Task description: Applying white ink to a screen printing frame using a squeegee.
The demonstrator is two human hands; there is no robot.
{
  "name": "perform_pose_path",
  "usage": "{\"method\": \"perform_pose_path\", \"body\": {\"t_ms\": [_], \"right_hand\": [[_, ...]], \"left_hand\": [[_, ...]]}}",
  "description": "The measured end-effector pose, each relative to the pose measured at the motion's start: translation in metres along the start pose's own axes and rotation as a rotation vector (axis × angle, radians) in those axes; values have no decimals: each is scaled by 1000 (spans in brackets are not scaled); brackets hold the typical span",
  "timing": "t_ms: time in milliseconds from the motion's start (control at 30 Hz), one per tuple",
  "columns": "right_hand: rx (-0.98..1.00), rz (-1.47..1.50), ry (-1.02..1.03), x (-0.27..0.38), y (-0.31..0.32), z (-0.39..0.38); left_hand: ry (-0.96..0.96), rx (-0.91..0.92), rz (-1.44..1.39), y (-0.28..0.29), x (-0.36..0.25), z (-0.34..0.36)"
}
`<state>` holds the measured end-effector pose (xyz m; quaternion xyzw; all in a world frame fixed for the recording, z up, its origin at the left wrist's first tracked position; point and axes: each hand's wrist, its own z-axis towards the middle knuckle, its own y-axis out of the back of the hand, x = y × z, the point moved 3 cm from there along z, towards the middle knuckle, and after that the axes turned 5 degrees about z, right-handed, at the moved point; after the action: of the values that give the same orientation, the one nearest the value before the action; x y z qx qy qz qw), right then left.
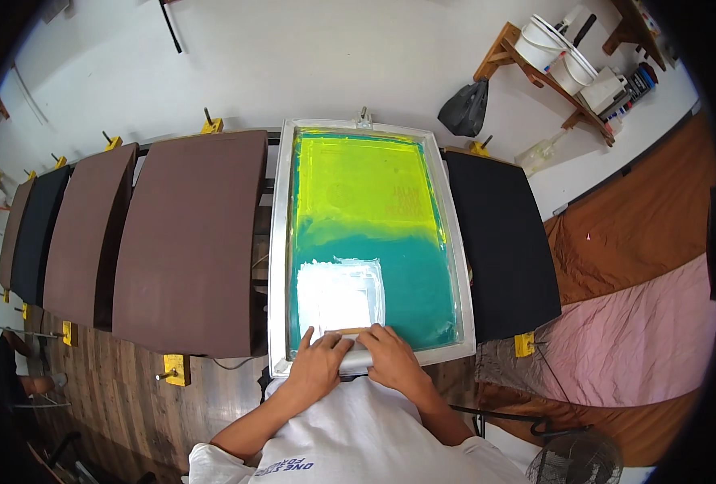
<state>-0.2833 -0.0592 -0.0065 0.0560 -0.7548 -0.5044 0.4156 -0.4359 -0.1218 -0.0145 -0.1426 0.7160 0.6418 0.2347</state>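
- White wall (293, 64), spanning the top of the frame behind the work area.
- Brown sheet (632, 189) and pink sheet (640, 331), draped along the right side of the frame.
- Plank floor (144, 403), visible at lower left.
- Silver screen frame (279, 242), upright rectangle at centre, its long sides running up the frame; teal mesh (422, 298) fills its lower part.
- Brown board (193, 242), left of the screen frame, with further boards beyond it; black board (503, 250) just to the right.
- Yellow-green ink (358, 173), covering the upper part of the mesh.
- Wooden shelf (555, 89), upper right, bearing white buckets (539, 44).
- White ink (338, 294), a roughly square patch at lower centre, left of the mesh's midline.
- Left hand (322, 359) and right hand (390, 355), side by side at lower centre, fingers curled over and clamped on the wooden strip.
- Wooden strip (354, 331), lying crosswise at the lower edge of the white ink, partly hidden by the fingers.
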Motion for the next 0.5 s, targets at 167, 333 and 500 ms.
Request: {"method": "perform_pose_path", "body": {"t_ms": [167, 333, 500], "right_hand": [[81, 13, 6, 3, 22, 27], [18, -15, 15, -8, 29, 98], [56, -59, 13, -11, 10, 96]], "left_hand": [[14, 94, 20, 18, 9, 21], [35, -60, 15, 44, 48, 73], [40, -16, 53, 24, 63, 66]]}}
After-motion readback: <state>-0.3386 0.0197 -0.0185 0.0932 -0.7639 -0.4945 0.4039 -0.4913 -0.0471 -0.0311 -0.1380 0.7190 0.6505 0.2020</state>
